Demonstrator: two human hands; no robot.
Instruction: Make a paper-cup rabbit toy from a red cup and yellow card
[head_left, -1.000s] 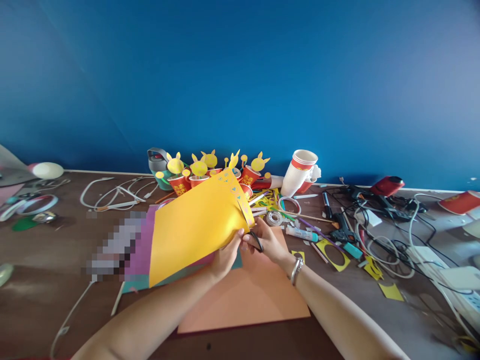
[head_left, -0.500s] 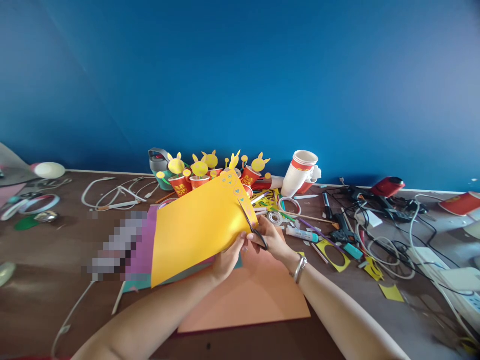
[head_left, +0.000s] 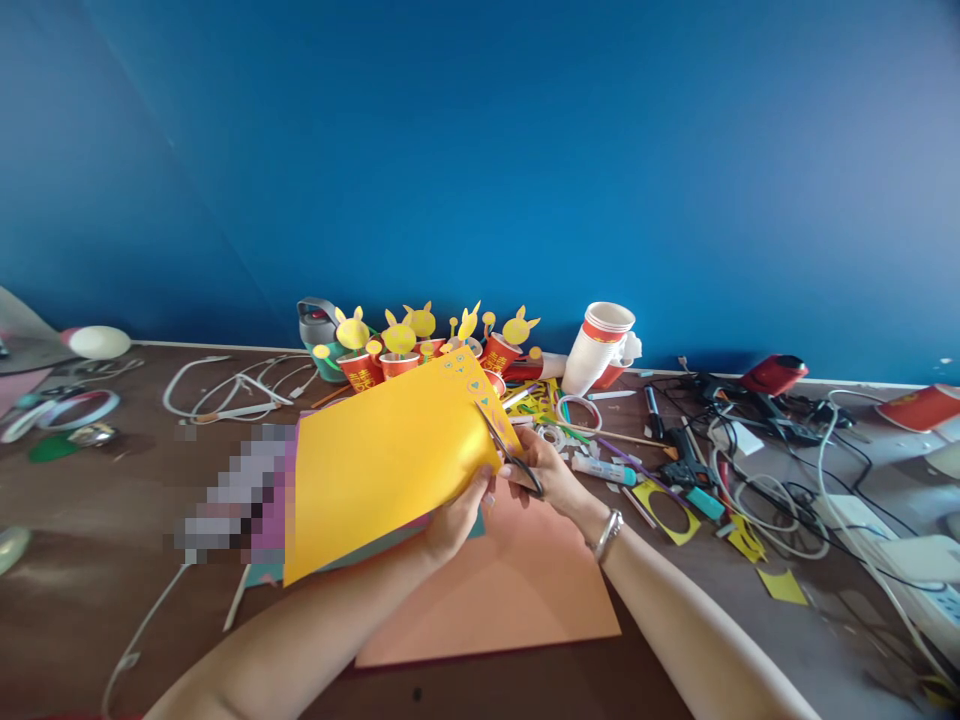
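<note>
A large yellow sheet of paper [head_left: 382,450] is held up at its lower right edge by my left hand [head_left: 457,515], thumb on top. My right hand [head_left: 547,475] grips a pair of black-handled scissors [head_left: 529,478], whose blades lie along the right part of the sheet. Small hearts and other shapes are drawn near the paper's upper right corner. Beneath it lie orange paper [head_left: 517,590] and purple paper [head_left: 271,520]. Behind the sheet stand several red paper cups [head_left: 504,352] topped with yellow rabbit-shaped cutouts [head_left: 352,333].
A stack of white cups [head_left: 596,350] stands at the back. To the right lie a glue stick [head_left: 604,470], a yellow paper scrap with a round hole [head_left: 686,530], a black glue gun [head_left: 686,460], tangled cables and a power strip [head_left: 922,590]. White cables [head_left: 240,385] lie at the left.
The yellow sheet has shifted left and slightly down at its left end. My right hand with the scissors has moved slightly to the right.
</note>
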